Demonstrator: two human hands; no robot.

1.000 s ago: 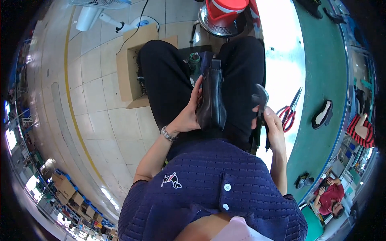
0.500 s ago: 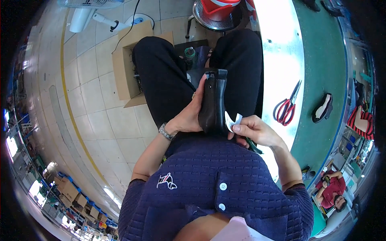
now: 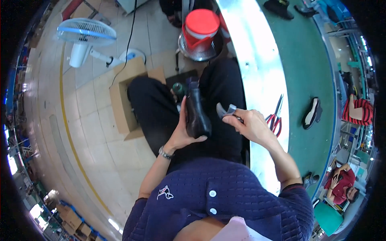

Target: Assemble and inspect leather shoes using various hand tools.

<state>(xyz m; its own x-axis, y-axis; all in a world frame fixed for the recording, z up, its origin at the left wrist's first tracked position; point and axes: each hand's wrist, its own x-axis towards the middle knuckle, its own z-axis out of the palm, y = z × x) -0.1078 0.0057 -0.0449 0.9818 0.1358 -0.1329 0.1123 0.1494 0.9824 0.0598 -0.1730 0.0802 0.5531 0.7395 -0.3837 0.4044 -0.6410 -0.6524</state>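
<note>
My left hand (image 3: 183, 132) grips a black shoe (image 3: 197, 114) from its left side, the thumb around the rounded toe. The shoe's toe points toward my body and its other end points away, over my lap. To its right, my right hand (image 3: 253, 124) is closed on a hammer-like hand tool (image 3: 222, 111) with a curved, shiny metal head and a blocky end. The tool's head is apart from the shoe; most of its handle is hidden in my fingers. Red-handled scissors (image 3: 276, 120) lie on the metal bench strip beside my right hand.
An open cardboard box (image 3: 124, 108) stands left of my knees, near a fan (image 3: 86, 34). Ahead, a red-lidded bucket (image 3: 202, 22) sits on a round stool. A dark shoe (image 3: 312, 113) lies on the green belt (image 3: 299, 80). Another person (image 3: 341, 182) sits at the far right.
My right hand has drawn the tool away from the shoe and raised it. My left hand has turned the shoe and moved it slightly left. The whole view has tilted forward.
</note>
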